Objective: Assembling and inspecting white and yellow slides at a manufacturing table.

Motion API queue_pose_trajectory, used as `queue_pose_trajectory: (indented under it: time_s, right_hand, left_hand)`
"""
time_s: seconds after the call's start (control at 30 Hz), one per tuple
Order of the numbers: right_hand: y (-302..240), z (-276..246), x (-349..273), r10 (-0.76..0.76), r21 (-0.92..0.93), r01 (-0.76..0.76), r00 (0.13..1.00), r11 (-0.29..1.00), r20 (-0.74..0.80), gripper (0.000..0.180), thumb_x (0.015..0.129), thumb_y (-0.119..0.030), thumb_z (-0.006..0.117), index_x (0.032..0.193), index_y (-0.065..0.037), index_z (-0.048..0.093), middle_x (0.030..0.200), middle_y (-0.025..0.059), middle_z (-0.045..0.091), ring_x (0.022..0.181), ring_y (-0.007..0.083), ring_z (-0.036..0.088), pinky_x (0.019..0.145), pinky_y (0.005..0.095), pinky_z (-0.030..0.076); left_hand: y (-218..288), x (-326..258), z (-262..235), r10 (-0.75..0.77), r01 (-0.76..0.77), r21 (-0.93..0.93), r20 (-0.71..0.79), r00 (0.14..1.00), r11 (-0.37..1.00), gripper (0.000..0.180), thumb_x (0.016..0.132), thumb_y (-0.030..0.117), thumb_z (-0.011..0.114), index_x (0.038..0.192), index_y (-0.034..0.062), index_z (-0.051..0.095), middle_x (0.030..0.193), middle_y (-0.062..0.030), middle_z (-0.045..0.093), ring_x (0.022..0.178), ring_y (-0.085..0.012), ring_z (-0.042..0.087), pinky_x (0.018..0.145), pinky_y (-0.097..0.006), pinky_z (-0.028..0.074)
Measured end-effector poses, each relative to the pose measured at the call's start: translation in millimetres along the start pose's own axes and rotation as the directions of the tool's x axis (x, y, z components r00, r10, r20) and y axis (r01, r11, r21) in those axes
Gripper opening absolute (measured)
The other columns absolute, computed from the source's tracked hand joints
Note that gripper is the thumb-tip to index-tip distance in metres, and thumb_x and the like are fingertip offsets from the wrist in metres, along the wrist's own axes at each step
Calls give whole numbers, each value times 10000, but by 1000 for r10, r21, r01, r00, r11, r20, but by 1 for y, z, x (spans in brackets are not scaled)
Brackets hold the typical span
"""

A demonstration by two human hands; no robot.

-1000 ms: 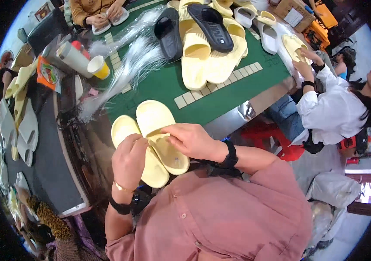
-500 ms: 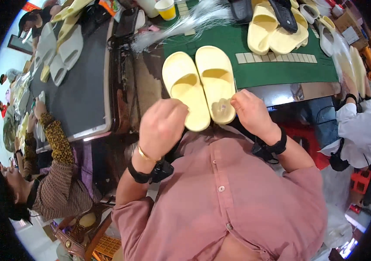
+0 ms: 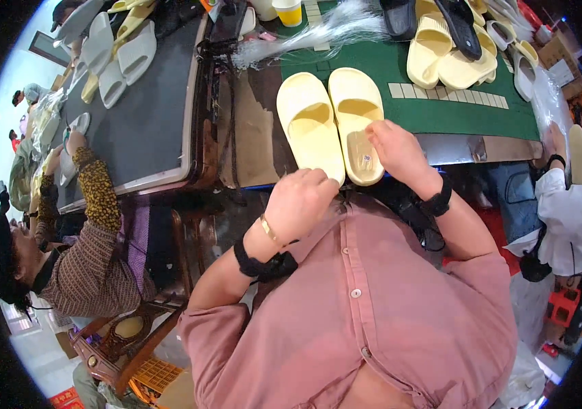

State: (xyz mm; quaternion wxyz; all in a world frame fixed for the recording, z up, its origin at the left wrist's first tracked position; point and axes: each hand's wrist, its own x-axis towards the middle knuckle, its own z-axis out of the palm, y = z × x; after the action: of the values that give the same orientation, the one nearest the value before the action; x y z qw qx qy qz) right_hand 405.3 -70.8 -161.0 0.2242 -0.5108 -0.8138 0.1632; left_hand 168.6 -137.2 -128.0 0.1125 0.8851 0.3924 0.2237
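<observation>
head view, two hands [image 3: 302,200] [image 3: 395,148], two yellow slippers [image 3: 310,127] [image 3: 356,125]

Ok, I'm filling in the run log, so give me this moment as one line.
left hand: at heel of left yellow slipper | right hand: on right yellow slipper | pair side by side on table edge

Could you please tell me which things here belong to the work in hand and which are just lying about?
In hand:
- pair of pale yellow slides
- left hand at their heel ends
- right hand on the right slide

Lying about:
- stacked yellow slides
- black slide
- yellow cup
- white slides
</observation>
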Motion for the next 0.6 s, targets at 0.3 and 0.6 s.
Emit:
queue_pose_trajectory:
  time_s: [0.3,0.6]
  right_hand:
    - [-3,-9,4,48,-10,-48,998,999,38,469,860,-93,569,1316,-96,457,1022,191,618,922,393,616,785,475,515]
    - [-16,-12,7,73,-13,-73,997,997,-18,519,838,-92,624,1326,-44,455,1242,238,539,1093,398,571,914,436,490]
  left_hand:
    - [-51,44,35,-146,217,306,-239,960,927,60,778,102,634,727,96,604,705,-60,566,684,-239,624,570,-356,520]
    - [-61,35,42,-212,256,296,-173,962,920,107,731,62,605,832,83,634,723,-66,571,703,-230,624,573,-330,525]
